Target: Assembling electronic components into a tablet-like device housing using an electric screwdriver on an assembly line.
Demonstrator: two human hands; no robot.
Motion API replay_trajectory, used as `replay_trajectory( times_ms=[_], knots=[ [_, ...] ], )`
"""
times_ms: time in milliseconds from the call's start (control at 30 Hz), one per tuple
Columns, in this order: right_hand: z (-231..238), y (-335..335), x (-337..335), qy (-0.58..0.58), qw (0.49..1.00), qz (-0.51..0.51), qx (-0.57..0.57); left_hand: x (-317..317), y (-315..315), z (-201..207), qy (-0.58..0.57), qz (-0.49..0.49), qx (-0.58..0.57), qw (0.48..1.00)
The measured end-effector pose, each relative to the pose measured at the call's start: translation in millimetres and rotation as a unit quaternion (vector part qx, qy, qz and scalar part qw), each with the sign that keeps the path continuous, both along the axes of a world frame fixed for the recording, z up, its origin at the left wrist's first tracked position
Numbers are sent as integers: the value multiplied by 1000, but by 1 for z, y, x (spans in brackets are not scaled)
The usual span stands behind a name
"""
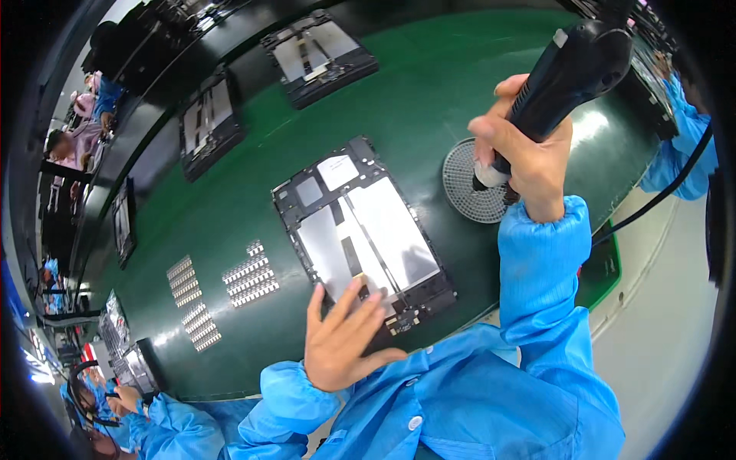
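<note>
My right hand (pixel 540 157) is wrapped around a black electric screwdriver (pixel 575 73), its lower end pointing down at a round grey perforated tray (pixel 460 182). Whether the bit touches a screw there cannot be made out. In front of me lies an opened tablet-like device (pixel 395 222), with silver battery panels and a dark frame. My left hand (pixel 343 345) rests with spread fingers on the device's near left end, by its lower edge, and grips nothing. Part of that edge is hidden under the fingers.
Similar opened devices stand farther back, one at the far middle (pixel 322 57) and one at the left (pixel 208 126). Rows of small metal parts (pixel 249 276) lie on the green table (pixel 414 84). A black cable (pixel 659 195) and a green bin (pixel 602 276) are at right. Co-workers' blue sleeves (pixel 678 165) show at both sides.
</note>
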State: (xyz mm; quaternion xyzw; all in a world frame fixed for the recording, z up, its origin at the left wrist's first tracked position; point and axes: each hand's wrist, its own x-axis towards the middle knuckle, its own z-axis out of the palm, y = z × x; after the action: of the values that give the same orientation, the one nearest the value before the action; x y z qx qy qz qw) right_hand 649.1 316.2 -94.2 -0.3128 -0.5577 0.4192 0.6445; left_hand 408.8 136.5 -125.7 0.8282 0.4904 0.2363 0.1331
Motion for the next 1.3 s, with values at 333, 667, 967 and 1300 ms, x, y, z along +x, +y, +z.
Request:
replay_trajectory(
  times_ms=[333, 667, 967, 1300],
  knots=[
    [-17, 11, 10, 31, 999, -15, -6, 7, 83, -42, -365, 173, 23, 914],
    [-23, 24, 14, 8, 1000, -6, -28, 27, 95, -43, -348, 221, 41, 910],
    [-27, 25, 17, 7, 1000, 12, -28, 13, 87, -31, -393, 283, 32, 874],
    [-12, 19, 29, 33, 999, -33, 25, -12, 72, -29, -425, 331, -75, 839]
  ],
)
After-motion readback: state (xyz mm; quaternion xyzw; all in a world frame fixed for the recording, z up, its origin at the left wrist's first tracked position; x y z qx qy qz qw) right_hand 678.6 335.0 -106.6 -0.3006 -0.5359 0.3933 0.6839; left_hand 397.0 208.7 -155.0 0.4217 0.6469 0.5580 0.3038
